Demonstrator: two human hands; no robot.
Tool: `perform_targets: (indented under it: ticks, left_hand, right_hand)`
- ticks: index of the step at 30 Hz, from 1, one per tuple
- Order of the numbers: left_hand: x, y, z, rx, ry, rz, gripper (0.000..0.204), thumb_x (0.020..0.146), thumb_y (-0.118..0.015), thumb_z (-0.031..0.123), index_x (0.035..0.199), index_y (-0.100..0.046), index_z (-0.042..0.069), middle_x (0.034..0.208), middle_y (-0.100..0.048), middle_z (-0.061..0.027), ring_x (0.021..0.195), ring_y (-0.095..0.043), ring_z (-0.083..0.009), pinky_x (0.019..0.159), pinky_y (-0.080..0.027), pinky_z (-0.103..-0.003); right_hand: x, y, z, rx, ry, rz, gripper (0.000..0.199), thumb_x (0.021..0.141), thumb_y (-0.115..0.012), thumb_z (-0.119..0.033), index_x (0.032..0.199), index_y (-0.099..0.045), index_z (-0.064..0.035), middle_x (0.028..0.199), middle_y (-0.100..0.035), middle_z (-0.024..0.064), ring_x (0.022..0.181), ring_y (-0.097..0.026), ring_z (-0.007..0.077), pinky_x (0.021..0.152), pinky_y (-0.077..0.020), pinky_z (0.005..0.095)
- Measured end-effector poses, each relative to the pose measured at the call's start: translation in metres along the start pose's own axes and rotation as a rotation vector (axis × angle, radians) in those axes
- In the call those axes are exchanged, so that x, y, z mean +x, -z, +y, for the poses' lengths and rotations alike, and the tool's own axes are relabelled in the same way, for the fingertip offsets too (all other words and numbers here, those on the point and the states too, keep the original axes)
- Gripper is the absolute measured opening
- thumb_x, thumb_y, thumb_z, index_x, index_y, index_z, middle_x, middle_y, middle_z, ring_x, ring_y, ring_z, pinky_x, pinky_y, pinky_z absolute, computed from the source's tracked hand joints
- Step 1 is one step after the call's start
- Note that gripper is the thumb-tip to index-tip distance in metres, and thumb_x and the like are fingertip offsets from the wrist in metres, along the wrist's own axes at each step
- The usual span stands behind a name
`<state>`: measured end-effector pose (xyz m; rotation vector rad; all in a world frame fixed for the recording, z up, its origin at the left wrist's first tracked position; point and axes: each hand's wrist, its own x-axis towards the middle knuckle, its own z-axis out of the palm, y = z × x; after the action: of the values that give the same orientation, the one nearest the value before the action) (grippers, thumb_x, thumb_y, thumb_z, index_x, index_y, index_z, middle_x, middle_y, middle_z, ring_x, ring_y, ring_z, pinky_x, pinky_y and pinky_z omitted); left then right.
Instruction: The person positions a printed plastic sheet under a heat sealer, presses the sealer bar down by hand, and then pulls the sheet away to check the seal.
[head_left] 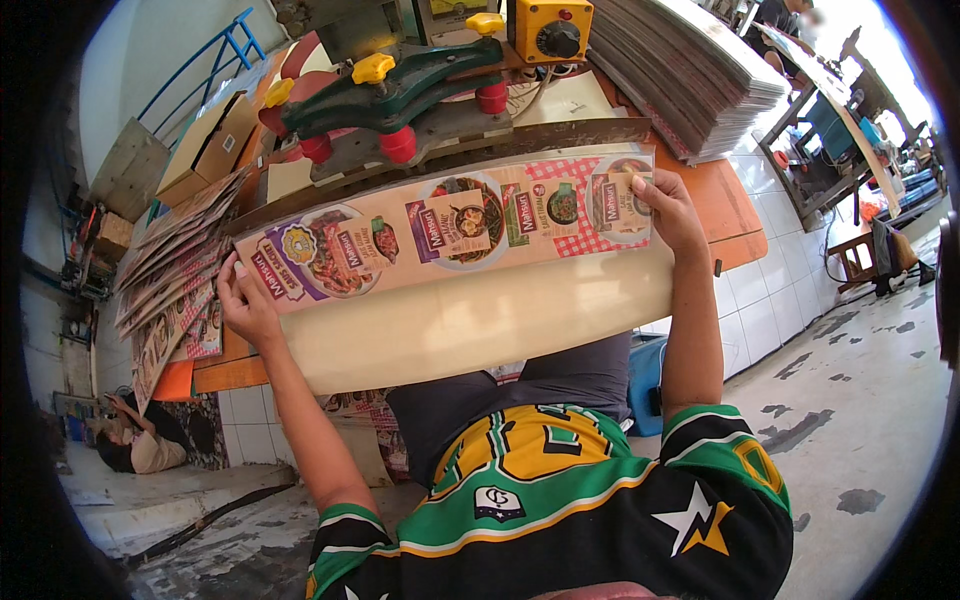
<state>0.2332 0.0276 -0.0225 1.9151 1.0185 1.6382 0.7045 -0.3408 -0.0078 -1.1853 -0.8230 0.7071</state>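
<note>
I looked down on an orange-topped table that stood over a white tiled base, with a green and grey press machine carrying yellow and red knobs at its far side. To the right of the machine rose a tall stack of flat sheets; to the left lay a fanned pile of printed packets, spread toward the table's edge.

Across the near edge lay the long printed strip of food packets, stretched flat on a pale cream board that reached over my lap. My left hand was clamped on the strip's left end, fingers curled over its edge. My right hand gripped the right end, thumb on top and fingers closed beneath. The strip sat level between them, just in front of the machine's base.

I judged the step to be lining up the strip before the machine. The next move would call for both hands keeping equal tension while pushing it forward squarely, so that it would not skew or buckle.
</note>
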Motion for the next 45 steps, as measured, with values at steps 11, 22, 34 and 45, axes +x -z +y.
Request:
perform_targets:
  ticks: [11, 22, 34, 45]
  left_hand:
    - [0.001, 0.001, -0.005, -0.018, 0.005, 0.009, 0.03, 0.108, -0.053, 0.016, 0.13, -0.061, -0.003, 0.112, -0.075, -0.0139, 0.099, -0.07, -0.0132, 0.086, -0.054, -0.026]
    - [0.0, 0.002, -0.005, 0.017, 0.002, 0.023, 0.03, 0.108, -0.054, 0.017, 0.131, -0.061, -0.003, 0.112, -0.075, -0.0141, 0.1, -0.07, -0.0133, 0.086, -0.054, -0.026]
    - [-0.001, 0.003, 0.001, -0.031, 0.103, 0.016, 0.038, 0.109, -0.054, 0.024, 0.14, -0.054, 0.002, 0.108, -0.077, -0.0151, 0.097, -0.07, -0.0119, 0.082, -0.053, -0.025]
    - [-0.001, 0.001, -0.006, -0.14, -0.077, 0.031, 0.037, 0.108, -0.057, 0.023, 0.133, -0.056, -0.004, 0.098, -0.065, -0.0031, 0.088, -0.057, -0.0092, 0.079, -0.046, -0.024]
  right_hand:
    - [0.0, -0.001, -0.001, -0.026, 0.011, -0.017, 0.033, 0.099, -0.07, -0.027, 0.107, -0.075, 0.0048, 0.096, -0.076, 0.0083, 0.086, -0.071, 0.0111, 0.079, -0.0551, 0.0272]
    - [0.001, -0.002, -0.001, -0.046, 0.006, 0.002, 0.034, 0.098, -0.071, -0.029, 0.104, -0.075, 0.0047, 0.095, -0.076, 0.0085, 0.086, -0.07, 0.0111, 0.079, -0.055, 0.0274]
    - [-0.003, -0.008, -0.003, -0.147, -0.042, 0.058, 0.031, 0.097, -0.074, -0.03, 0.105, -0.076, -0.0002, 0.089, -0.072, 0.0002, 0.08, -0.062, 0.0061, 0.073, -0.0484, 0.0252]
    - [0.005, 0.012, 0.016, -0.34, 0.058, 0.097, 0.032, 0.095, -0.076, -0.03, 0.104, -0.075, 0.0, 0.084, -0.068, -0.0025, 0.077, -0.055, 0.0066, 0.068, -0.0427, 0.0257]
